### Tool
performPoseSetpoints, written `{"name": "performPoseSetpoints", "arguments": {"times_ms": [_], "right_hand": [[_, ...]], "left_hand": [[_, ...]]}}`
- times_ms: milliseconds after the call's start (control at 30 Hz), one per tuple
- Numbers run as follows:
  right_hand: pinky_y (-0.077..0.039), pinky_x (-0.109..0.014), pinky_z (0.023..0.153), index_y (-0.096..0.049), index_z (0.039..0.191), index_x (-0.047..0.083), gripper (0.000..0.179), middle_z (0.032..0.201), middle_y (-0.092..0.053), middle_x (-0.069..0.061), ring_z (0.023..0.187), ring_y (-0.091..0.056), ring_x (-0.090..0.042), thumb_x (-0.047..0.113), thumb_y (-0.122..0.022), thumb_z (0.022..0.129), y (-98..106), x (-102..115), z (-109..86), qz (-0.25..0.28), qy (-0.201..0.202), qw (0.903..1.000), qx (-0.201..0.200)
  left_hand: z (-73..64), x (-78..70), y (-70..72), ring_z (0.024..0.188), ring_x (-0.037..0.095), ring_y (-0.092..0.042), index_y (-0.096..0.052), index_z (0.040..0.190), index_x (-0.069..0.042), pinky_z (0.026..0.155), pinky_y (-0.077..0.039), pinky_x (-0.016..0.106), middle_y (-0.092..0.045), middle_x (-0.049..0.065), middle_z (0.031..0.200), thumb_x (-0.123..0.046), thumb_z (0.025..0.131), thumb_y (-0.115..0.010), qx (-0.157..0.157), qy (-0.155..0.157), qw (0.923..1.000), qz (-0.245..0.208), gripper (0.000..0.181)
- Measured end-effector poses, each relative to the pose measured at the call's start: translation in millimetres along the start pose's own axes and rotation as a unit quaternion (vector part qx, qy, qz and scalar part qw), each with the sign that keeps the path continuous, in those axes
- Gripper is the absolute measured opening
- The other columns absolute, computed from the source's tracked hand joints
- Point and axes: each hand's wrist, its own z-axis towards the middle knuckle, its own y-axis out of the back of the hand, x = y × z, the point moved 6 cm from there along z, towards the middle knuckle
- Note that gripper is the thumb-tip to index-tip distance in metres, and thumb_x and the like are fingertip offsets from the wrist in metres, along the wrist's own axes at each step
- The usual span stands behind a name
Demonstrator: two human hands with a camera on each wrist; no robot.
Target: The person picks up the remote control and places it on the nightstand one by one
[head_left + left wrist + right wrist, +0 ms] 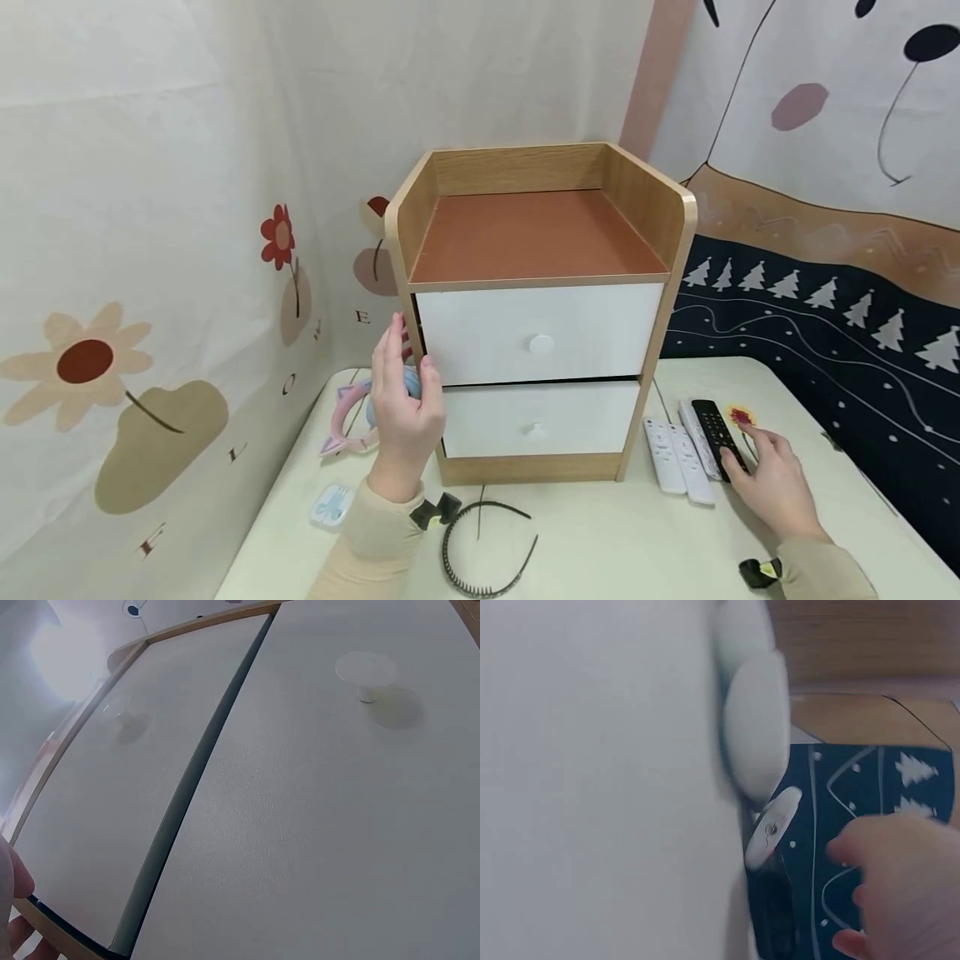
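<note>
A small wood-trimmed cabinet (pixel 540 470) stands in the middle of the table, its upper drawer (pixel 480 337) and lower drawer (pixel 480 421) both closed, each with a round white knob. My left hand (pixel 405 408) rests at the cabinet's left side, fingers straight up along the panel and thumb near the front edge. At the right, my right hand (pixel 776 487) hovers with spread fingers by a black remote control (pixel 716 433). Several white remote controls (pixel 665 458) lie left of the black one. Blurred in the right wrist view, the right hand (pixel 907 877) appears apart from the remotes.
A dark toothed headband (pixel 480 590) lies before the cabinet. Pink and blue cat-ear headphones (pixel 345 417) sit behind the left hand, with a small pale blue-and-white case (pixel 332 507) nearer. Printed cloth (pixel 487 75) hangs around the table (pixel 600 550).
</note>
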Motion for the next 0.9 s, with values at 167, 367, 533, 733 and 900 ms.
{"name": "performPoseSetpoints", "arguments": {"times_ms": [167,367,533,733,900], "right_hand": [[-0.042,-0.08,0.108,-0.047,0.154,-0.01,0.064,0.149,-0.042,-0.049,0.131,-0.048,-0.069,0.03,-0.063,0.107,-11.1,-8.2,-1.5,-0.009,-0.022,0.9995,0.019],[-0.043,-0.08,0.107,-0.054,0.15,-0.009,0.057,0.147,-0.047,-0.05,0.129,-0.05,-0.07,0.029,-0.062,0.108,-11.3,-12.2,-3.0,-0.025,-0.019,0.9991,0.029],[-0.047,-0.079,0.102,-0.063,0.143,-0.007,0.054,0.14,-0.056,-0.049,0.122,-0.055,-0.071,0.032,-0.066,0.106,-11.5,-12.1,-6.5,-0.041,-0.005,0.9985,0.037],[-0.048,-0.08,0.101,-0.063,0.142,-0.008,0.059,0.136,-0.057,-0.05,0.119,-0.056,-0.071,0.036,-0.071,0.102,-11.4,-10.8,-8.7,-0.062,-0.011,0.997,0.045],[-0.051,-0.078,0.097,-0.064,0.14,-0.009,0.059,0.13,-0.06,-0.05,0.115,-0.059,-0.071,0.032,-0.075,0.098,-11.8,-7.0,-7.5,-0.073,-0.022,0.9962,0.041]], "left_hand": [[-0.7,1.9,-0.4,0.133,0.044,-0.06,-0.047,0.162,0.008,0.118,-0.046,0.021,-0.055,0.031,0.158,0.007,0.1,-0.056,-0.025,-0.019,0.9995,0.005,0.062],[-3.3,3.5,-3.4,0.125,0.046,-0.063,-0.051,0.158,0.009,0.111,-0.049,0.021,-0.058,0.035,0.152,0.014,0.096,-0.056,-0.043,-0.045,0.998,0.009,0.062],[-3.1,3.3,-3.8,0.119,0.043,-0.064,-0.054,0.156,0.009,0.106,-0.052,0.023,-0.062,0.034,0.145,0.016,0.096,-0.056,-0.049,-0.049,0.9976,0.008,0.061],[-4.4,2.3,-2.7,0.115,0.043,-0.065,-0.055,0.155,0.009,0.106,-0.051,0.017,-0.063,0.035,0.14,0.017,0.093,-0.059,-0.048,-0.06,0.9968,0.021,0.063],[-2.3,2.6,-1.6,0.119,0.044,-0.065,-0.055,0.155,0.009,0.109,-0.05,0.016,-0.063,0.034,0.142,0.018,0.093,-0.059,-0.043,-0.051,0.9976,0.02,0.063]]}}
